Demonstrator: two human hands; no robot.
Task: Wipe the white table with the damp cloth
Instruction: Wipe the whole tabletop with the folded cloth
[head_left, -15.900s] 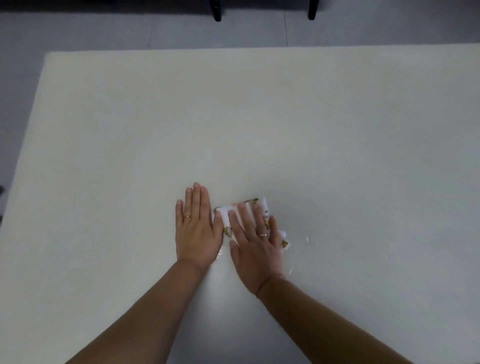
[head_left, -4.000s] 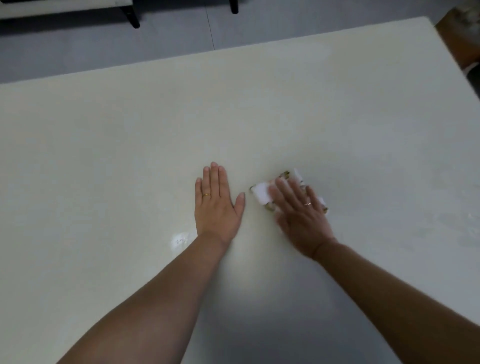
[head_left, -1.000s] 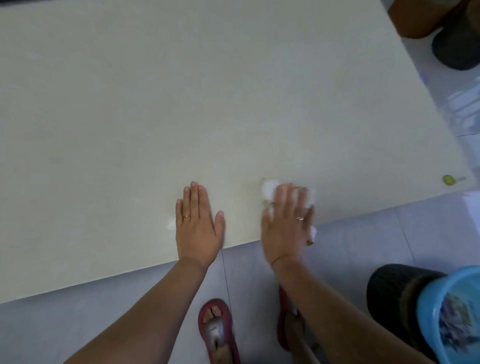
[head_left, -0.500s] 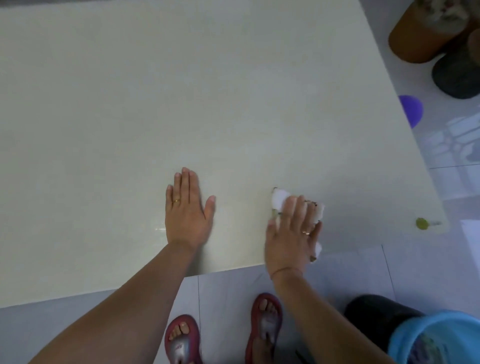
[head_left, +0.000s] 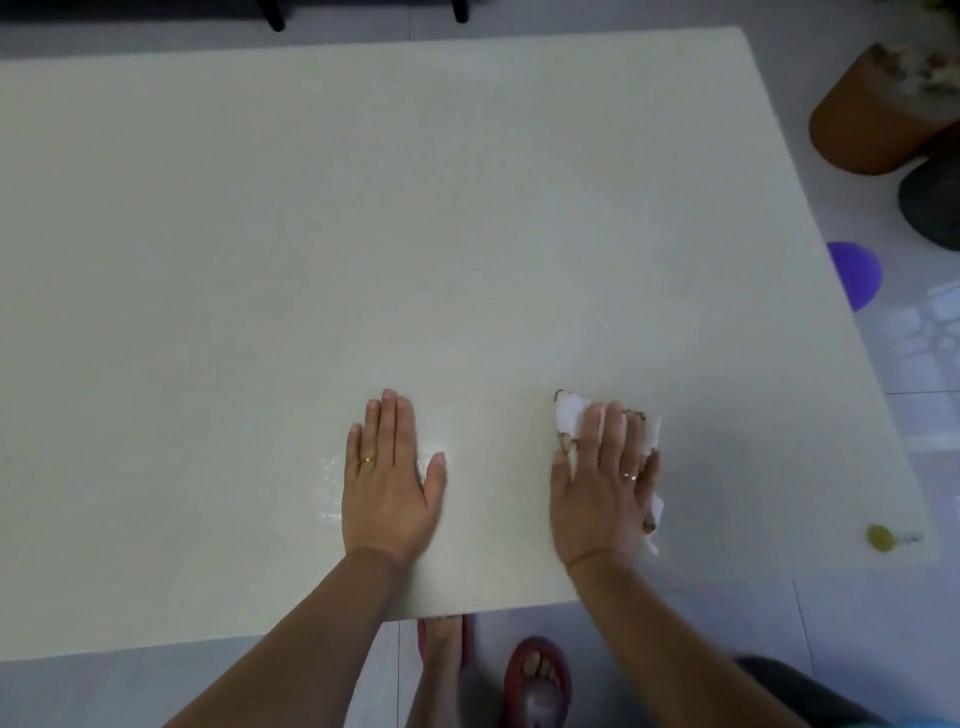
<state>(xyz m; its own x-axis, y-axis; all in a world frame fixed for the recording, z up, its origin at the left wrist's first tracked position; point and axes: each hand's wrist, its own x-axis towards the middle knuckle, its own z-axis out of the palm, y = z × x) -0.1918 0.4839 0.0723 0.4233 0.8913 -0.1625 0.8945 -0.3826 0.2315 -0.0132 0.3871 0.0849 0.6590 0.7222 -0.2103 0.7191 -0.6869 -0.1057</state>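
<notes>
A damp cloth (white, with a patterned edge) is pressed flat under the straight fingers of the right hand near the white table's front edge; the left hand is laid flat, fingers together, beside it.

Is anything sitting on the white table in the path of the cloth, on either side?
To the left of the white patterned cloth under the right hand, the left hand lies flat on the white table. To the right, a small yellow-green object sits by the table's near right corner. Beyond the cloth, nothing visible.
</notes>
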